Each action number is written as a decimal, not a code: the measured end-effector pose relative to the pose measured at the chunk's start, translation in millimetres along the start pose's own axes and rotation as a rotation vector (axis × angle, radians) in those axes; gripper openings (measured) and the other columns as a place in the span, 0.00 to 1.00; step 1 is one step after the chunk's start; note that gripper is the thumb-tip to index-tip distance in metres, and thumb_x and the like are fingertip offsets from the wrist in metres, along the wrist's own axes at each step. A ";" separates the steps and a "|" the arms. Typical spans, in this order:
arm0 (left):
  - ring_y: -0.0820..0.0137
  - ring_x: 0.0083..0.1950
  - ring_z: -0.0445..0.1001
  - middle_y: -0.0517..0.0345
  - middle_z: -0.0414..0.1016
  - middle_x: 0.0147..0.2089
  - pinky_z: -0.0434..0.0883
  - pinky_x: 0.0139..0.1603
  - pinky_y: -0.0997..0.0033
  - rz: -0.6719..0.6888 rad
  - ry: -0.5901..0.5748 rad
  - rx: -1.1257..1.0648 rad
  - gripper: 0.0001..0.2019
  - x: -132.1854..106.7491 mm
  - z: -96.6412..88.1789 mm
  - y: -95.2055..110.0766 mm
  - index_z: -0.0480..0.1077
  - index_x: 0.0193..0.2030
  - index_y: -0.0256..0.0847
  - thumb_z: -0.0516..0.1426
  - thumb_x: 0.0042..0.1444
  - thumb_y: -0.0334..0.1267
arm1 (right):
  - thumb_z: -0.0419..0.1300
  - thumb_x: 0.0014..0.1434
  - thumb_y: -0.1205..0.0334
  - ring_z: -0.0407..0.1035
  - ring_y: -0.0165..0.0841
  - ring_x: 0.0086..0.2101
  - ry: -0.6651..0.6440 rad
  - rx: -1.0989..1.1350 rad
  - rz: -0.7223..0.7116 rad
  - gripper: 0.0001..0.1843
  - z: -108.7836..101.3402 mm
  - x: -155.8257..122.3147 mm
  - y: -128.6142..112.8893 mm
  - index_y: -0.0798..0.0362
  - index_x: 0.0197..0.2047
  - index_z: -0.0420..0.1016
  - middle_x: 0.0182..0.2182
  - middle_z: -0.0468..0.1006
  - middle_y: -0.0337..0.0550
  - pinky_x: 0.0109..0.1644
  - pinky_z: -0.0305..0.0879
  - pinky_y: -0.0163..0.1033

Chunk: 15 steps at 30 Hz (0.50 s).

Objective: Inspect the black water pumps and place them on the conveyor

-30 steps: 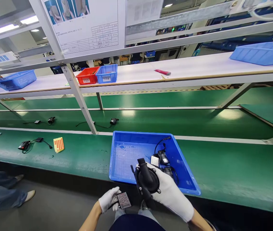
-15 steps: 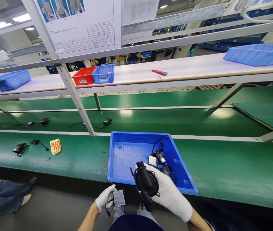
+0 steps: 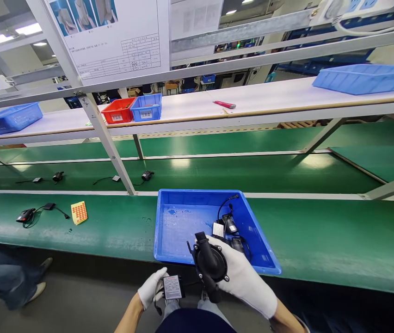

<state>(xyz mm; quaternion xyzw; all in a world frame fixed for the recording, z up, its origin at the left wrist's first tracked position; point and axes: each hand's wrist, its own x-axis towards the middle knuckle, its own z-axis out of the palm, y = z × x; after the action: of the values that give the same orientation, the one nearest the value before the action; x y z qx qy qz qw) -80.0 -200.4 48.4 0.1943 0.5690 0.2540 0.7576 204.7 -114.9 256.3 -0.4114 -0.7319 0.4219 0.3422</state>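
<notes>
My right hand [image 3: 243, 273], in a white glove, is closed around a black pump [image 3: 211, 262] with a ribbed outlet and screws around its round housing. It holds the pump over the near edge of a blue bin [image 3: 172, 226]. Lower and to the left, my gloved left hand [image 3: 152, 287] grips a small black box [image 3: 173, 287] with a white printed label by its left side. A dark cable end hangs below that hand. Inside the bin's right part lie more black pumps [image 3: 230, 224] with cables and a white-labelled box [image 3: 218, 230].
On the green bench at left lie a black pump with cable [image 3: 26, 215] and a sheet of orange stickers [image 3: 79, 212]. More pumps [image 3: 147, 175] rest on the belt behind. A shelf above holds a red bin [image 3: 118, 111], blue bins and a red pen-like tool [image 3: 224, 105]. Another person's legs [image 3: 6, 277] stand at left.
The pumps on the rear belt have shifted slightly left. The other person's legs have moved a little. My view has turned slightly; both hands keep their hold.
</notes>
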 end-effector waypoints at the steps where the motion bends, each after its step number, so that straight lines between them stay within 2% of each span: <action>1: 0.80 0.21 0.48 0.70 0.53 0.23 0.33 0.21 0.70 0.013 0.002 0.000 0.35 -0.6 0.5 0.4 0.56 0.28 0.44 0.61 0.42 0.76 | 0.64 0.49 0.64 0.79 0.44 0.52 -0.003 0.007 0.001 0.33 -0.2 0.0 0.4 0.54 0.61 0.73 0.54 0.82 0.52 0.64 0.72 0.51; 6: 0.80 0.21 0.48 0.70 0.53 0.23 0.33 0.20 0.71 0.029 0.023 0.005 0.35 -5.2 2.7 1.7 0.57 0.28 0.44 0.61 0.41 0.77 | 0.66 0.52 0.64 0.78 0.43 0.53 -0.008 0.037 0.015 0.33 -1.8 0.5 1.8 0.51 0.62 0.73 0.54 0.82 0.50 0.64 0.72 0.49; 15: 0.79 0.21 0.48 0.70 0.54 0.24 0.36 0.21 0.70 0.040 0.025 0.016 0.36 -10.1 7.7 4.0 0.58 0.27 0.44 0.61 0.40 0.78 | 0.67 0.52 0.63 0.78 0.46 0.51 0.006 0.073 0.058 0.33 -7.8 -1.3 -2.1 0.53 0.63 0.74 0.53 0.82 0.52 0.62 0.73 0.51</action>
<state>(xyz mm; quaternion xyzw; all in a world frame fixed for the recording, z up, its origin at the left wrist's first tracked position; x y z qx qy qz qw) -75.6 -203.3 60.6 0.2082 0.5766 0.2669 0.7436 211.3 -114.1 261.2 -0.4210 -0.7028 0.4569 0.3466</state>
